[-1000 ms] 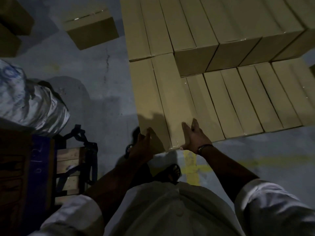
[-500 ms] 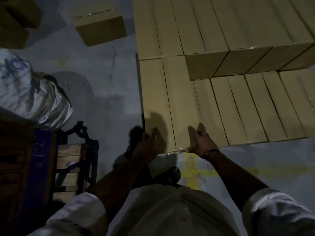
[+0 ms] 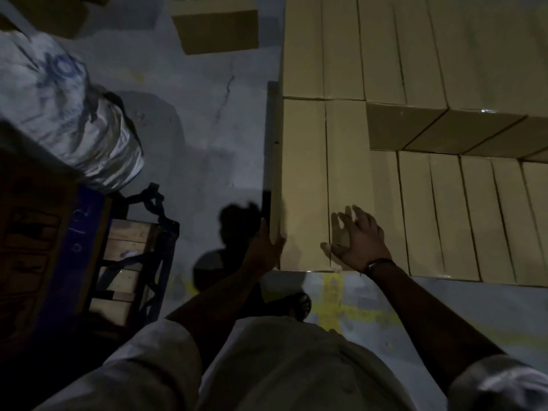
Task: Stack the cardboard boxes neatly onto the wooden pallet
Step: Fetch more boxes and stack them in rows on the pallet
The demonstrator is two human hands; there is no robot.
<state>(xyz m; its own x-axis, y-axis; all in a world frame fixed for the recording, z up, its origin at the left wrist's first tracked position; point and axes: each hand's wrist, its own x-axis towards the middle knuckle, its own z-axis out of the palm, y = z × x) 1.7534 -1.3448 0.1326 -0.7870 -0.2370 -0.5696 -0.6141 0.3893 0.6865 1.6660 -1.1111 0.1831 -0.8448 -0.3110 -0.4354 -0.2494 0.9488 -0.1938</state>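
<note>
Right hand has left the near right corner since the earlier frame and now sits over the box top, fingers spread; contact with the cardboard cannot be confirmed owing to blur. Left hand presses flat against the box's left side at the near corner, thumb over the top edge. Box lies directly ahead of both hands, at the pile's near left corner, lower row to its right, taller stack beyond. One loose box stands on the floor. Sack at left.
</note>
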